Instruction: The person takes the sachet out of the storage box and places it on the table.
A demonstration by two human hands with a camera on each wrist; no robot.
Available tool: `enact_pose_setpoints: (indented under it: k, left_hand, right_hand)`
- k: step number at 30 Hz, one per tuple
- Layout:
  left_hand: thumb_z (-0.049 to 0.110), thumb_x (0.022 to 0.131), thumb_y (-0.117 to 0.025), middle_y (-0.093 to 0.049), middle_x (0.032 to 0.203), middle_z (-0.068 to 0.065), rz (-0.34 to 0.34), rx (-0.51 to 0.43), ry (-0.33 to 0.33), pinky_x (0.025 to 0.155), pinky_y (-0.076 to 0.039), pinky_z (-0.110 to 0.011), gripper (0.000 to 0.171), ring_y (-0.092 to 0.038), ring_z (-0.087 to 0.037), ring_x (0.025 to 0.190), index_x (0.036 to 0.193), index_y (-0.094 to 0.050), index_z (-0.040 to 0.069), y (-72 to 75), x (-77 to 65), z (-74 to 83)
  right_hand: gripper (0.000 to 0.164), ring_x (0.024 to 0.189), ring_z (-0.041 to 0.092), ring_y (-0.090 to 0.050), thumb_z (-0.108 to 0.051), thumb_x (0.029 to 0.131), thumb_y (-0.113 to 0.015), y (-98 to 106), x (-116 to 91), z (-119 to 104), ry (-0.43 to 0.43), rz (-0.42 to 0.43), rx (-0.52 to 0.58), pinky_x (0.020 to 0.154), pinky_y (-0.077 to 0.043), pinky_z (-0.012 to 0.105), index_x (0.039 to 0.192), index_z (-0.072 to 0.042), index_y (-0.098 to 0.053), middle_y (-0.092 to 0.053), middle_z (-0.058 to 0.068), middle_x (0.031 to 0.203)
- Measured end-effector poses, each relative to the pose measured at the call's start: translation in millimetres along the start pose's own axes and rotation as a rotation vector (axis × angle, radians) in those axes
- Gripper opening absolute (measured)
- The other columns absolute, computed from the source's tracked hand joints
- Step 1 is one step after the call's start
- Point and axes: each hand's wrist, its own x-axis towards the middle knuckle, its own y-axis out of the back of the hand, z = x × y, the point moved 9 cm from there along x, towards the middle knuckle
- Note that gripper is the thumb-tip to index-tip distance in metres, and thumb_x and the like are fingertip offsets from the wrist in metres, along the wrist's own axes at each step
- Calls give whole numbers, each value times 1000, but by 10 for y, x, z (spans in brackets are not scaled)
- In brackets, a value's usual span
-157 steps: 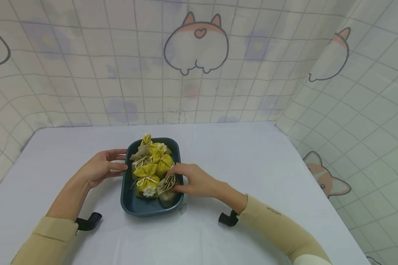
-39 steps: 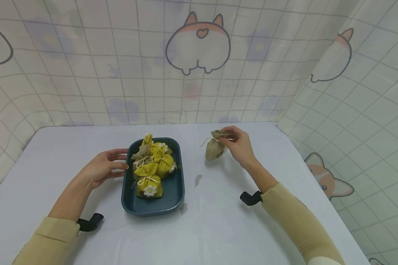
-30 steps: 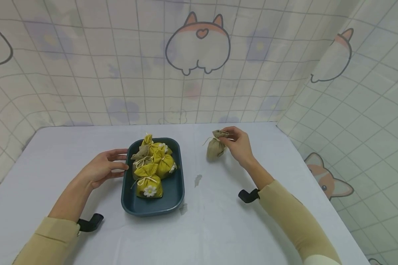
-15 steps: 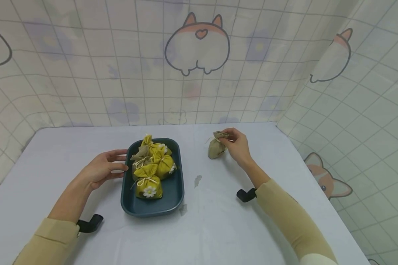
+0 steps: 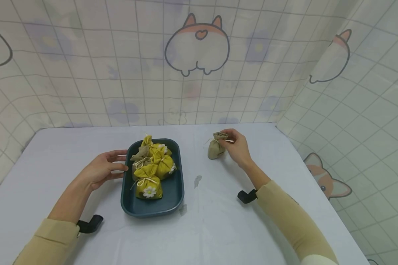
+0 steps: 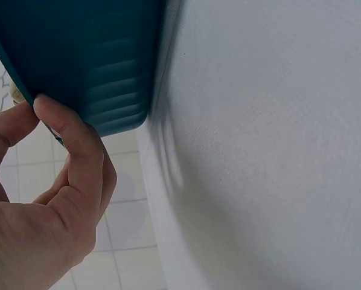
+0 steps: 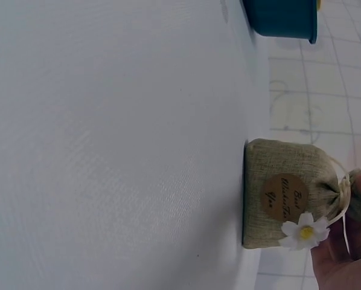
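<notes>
My right hand (image 5: 237,147) pinches the gathered neck of a small beige drawstring sachet (image 5: 215,149) at the back right of the table. In the right wrist view, this sachet (image 7: 286,193) is upright with its base at the white cloth, showing a round brown label and a white daisy. On the left, a dark teal tray (image 5: 172,206) holds several tied sachets, such as a yellow one (image 5: 147,182) with a daisy and a beige one (image 5: 140,158). My left hand (image 5: 101,169) is at the tray's left side; in its wrist view, the fingertips pinch the rim.
A white cloth covers the table (image 5: 199,235). Behind and to the right hangs a tile-patterned curtain (image 5: 136,73) with cartoon dogs. Grey patches (image 5: 197,181) mark the cloth right of the tray. Black wrist mounts (image 5: 247,196) stick out by both sleeves.
The right hand has carried the beige sachet from the tray's front right out to the back right of the table. Over the last second it has barely shifted. Left hand and tray stay put.
</notes>
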Motion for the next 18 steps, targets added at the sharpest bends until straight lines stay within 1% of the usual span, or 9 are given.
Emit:
enact_pose_setpoints:
  k: [4,6,8,10,12,15,18]
  left_hand:
    - [4,97,-64,-32,157,-29,4,3,2,87,-56,-32,77,-62,-20,108,161,-22,-1,5,5,-5]
    - [4,97,-64,-32,157,-29,5,5,2,88,-56,-32,77,-62,-20,108,161,-22,-1,8,5,-6]
    - [4,97,-64,-32,157,-29,6,8,2,88,-56,-32,77,-62,-20,108,161,-22,-2,11,4,-4]
    - [4,97,-64,-32,157,-29,7,6,2,88,-57,-32,77,-62,-21,109,161,-22,-2,10,0,-1]
    - [4,97,-64,-31,157,-29,8,3,2,87,-57,-32,77,-62,-21,108,161,-22,-2,8,-6,0]
    - [4,97,-64,-32,157,-29,10,0,4,87,-57,-32,77,-62,-22,109,161,-22,-1,2,-8,2]
    - [4,96,-64,-32,157,-29,13,3,5,88,-57,-33,77,-61,-22,110,161,-22,-1,1,-3,5]
  right_hand:
    - [33,118,29,-60,-2,96,-72,-12,-7,-73,18,-15,-13,98,-51,31,126,5,-64,-64,19,125]
    - [34,120,32,-59,-2,96,-71,-19,-11,-121,22,-22,-15,99,-51,33,127,7,-62,-63,21,128]
    - [35,121,35,-58,0,96,-71,-24,-12,-177,29,-25,-9,100,-51,38,128,10,-61,-62,25,129]
    - [34,120,34,-59,-1,95,-72,-23,-10,-232,56,-19,-6,103,-49,41,126,9,-62,-62,26,129]
    - [33,118,31,-60,-2,94,-74,-17,-7,-278,88,-10,-12,105,-47,41,124,7,-64,-64,23,127]
    - [31,119,26,-59,-8,94,-77,4,-10,-341,139,12,-30,111,-41,40,121,1,-67,-66,16,123]
    - [32,122,29,-58,-9,94,-77,4,-33,-441,155,16,-29,114,-38,43,122,2,-67,-66,15,124]
